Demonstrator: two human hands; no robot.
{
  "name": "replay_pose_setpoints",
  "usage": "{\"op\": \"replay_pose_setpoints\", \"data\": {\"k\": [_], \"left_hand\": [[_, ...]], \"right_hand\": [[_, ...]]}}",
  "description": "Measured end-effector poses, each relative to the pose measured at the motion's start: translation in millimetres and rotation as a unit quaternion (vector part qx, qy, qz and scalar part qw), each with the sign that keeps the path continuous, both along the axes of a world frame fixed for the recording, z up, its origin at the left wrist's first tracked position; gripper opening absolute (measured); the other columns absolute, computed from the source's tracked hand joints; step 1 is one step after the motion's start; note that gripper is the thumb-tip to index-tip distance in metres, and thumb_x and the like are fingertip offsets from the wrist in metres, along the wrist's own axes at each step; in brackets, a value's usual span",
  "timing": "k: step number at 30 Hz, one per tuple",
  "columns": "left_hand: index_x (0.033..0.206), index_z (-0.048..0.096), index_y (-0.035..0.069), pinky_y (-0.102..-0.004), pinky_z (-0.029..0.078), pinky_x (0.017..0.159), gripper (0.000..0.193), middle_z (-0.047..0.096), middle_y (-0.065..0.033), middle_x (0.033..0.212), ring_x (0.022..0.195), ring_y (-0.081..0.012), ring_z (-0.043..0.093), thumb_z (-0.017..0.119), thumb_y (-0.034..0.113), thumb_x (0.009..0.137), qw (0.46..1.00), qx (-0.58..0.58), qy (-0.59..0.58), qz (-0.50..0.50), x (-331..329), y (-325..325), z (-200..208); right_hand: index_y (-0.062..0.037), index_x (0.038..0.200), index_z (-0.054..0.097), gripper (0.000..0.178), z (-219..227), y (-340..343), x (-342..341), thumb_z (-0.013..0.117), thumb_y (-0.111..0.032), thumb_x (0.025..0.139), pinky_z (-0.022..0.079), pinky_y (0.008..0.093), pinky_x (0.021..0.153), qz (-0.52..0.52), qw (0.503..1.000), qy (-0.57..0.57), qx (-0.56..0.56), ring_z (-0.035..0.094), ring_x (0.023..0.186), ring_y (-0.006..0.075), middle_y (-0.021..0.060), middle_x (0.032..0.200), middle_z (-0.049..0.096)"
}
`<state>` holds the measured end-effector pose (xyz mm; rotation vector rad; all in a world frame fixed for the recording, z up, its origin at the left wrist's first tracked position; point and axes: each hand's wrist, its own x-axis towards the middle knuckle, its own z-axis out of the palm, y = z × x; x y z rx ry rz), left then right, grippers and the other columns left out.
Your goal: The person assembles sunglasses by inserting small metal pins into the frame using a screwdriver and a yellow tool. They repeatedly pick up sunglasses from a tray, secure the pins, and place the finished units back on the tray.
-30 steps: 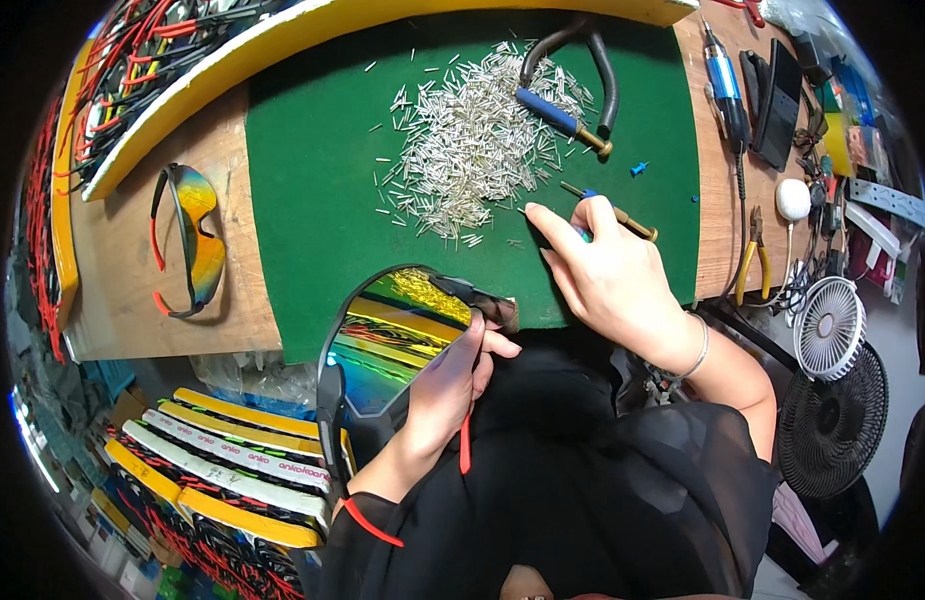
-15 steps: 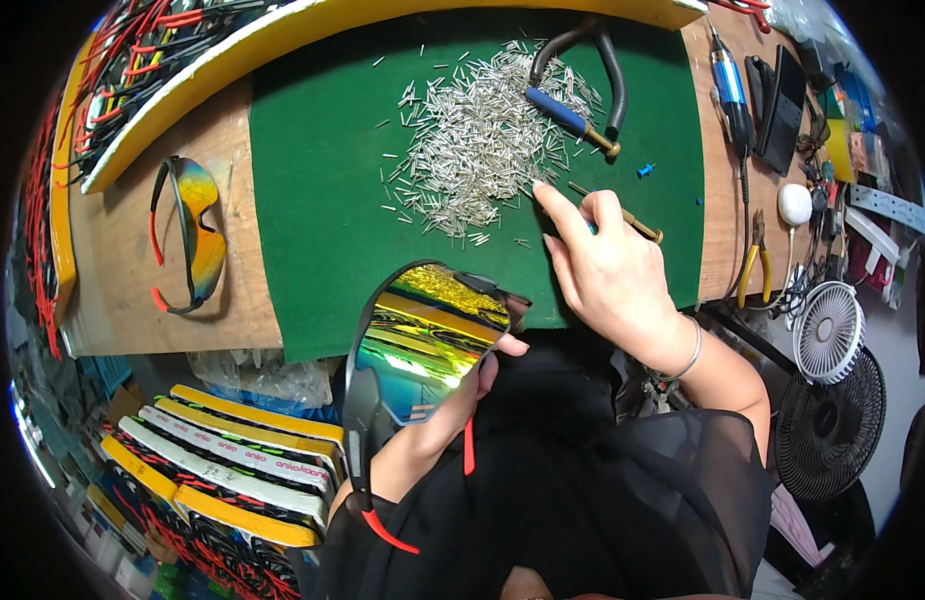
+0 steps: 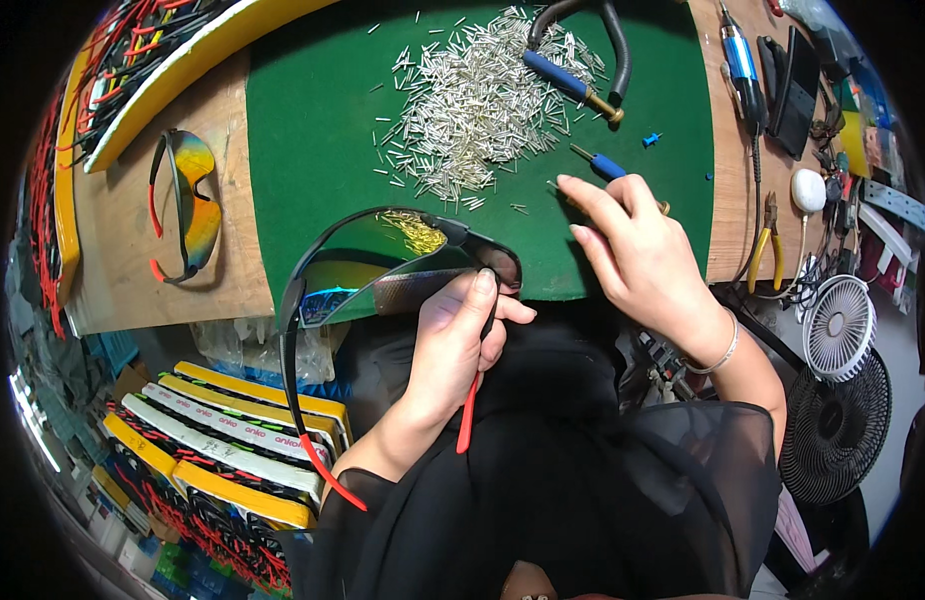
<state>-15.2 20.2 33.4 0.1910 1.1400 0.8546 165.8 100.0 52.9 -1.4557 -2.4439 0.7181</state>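
Note:
My left hand (image 3: 453, 335) grips a pair of sunglasses (image 3: 298, 385) by the side near the hinge. They have a black frame, a mirrored lens and red temple tips, and are tilted over the near edge of the green mat (image 3: 313, 150). My right hand (image 3: 638, 250) hovers over the mat, thumb and index finger apart. A tiny silver bit shows at the index fingertip; whether it touches the finger I cannot tell. Partly behind this hand lies a blue-handled tool (image 3: 609, 166) with a thin metal tip. Beyond the hands spreads a pile of small silver pins (image 3: 478, 110).
A second pair of sunglasses (image 3: 195, 205) lies on the wood at left. Another blue-handled tool (image 3: 558, 75) and black curved handles (image 3: 619, 60) rest by the pile. Yellow-handled pliers (image 3: 766, 245), a corded blue tool (image 3: 740, 70) and a white fan (image 3: 835, 325) are at right.
The sunglasses in my left hand have turned and swung left, their lens now facing less toward me. My right hand has drawn back from the pile's edge. The view has shifted slightly.

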Motion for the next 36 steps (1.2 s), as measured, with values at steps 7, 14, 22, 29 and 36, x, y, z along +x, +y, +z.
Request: {"op": "replay_pose_setpoints", "data": {"k": [7,14,22,29,36], "left_hand": [[0.091,0.051,0.001,-0.0159,0.026,0.036,0.034,0.061,-0.006,0.071,0.039,-0.003,0.035,0.044,0.034,0.093,1.0,0.016,0.014,-0.006,2,0,2],[0.09,0.051,0.0,-0.0163,0.027,0.036,0.031,0.061,-0.0071,0.07,0.039,-0.0035,0.035,0.042,0.029,0.095,0.999,0.031,0.023,-0.032,2,0,-4],[0.091,0.053,0.0,-0.0169,0.026,0.036,0.031,0.061,-0.007,0.069,0.038,-0.0035,0.034,0.041,0.029,0.095,0.999,0.007,0.011,-0.042,-3,-4,-6],[0.092,0.053,-0.001,-0.0171,0.026,0.036,0.029,0.061,-0.0073,0.068,0.038,-0.0038,0.033,0.039,0.024,0.095,0.999,0.021,0.006,-0.044,-3,-1,-3],[0.089,0.052,-0.001,-0.0175,0.026,0.036,0.029,0.061,-0.0069,0.07,0.038,-0.0037,0.033,0.039,0.025,0.095,0.998,0.036,0.013,-0.044,-3,-1,-4]], "right_hand": [[-0.0088,0.109,0.051,0.031,-3,10,-20,0.059,-0.014,0.079,0.048,0.0301,0.047,0.02,0.995,-0.052,0.079,0.057,0.059,0.022,0.0116,0.082,0.046],[-0.0096,0.112,0.054,0.036,-5,9,-28,0.061,-0.01,0.078,0.048,0.032,0.057,-0.013,0.995,-0.079,0.063,0.056,0.065,0.0234,0.0106,0.085,0.046],[-0.0095,0.114,0.051,0.037,-8,11,-28,0.059,-0.013,0.078,0.048,0.0293,0.046,-0.002,0.992,-0.077,0.095,0.057,0.058,0.0211,0.011,0.082,0.045],[-0.0162,0.123,0.05,0.045,-1,11,-34,0.058,-0.009,0.079,0.047,0.0311,0.052,-0.02,0.994,-0.089,0.058,0.056,0.062,0.0222,0.011,0.085,0.046],[-0.0177,0.122,0.052,0.043,-2,13,-25,0.055,-0.007,0.08,0.048,0.0338,0.056,-0.017,0.998,-0.039,0.038,0.055,0.064,0.0266,0.0129,0.086,0.047]]}}
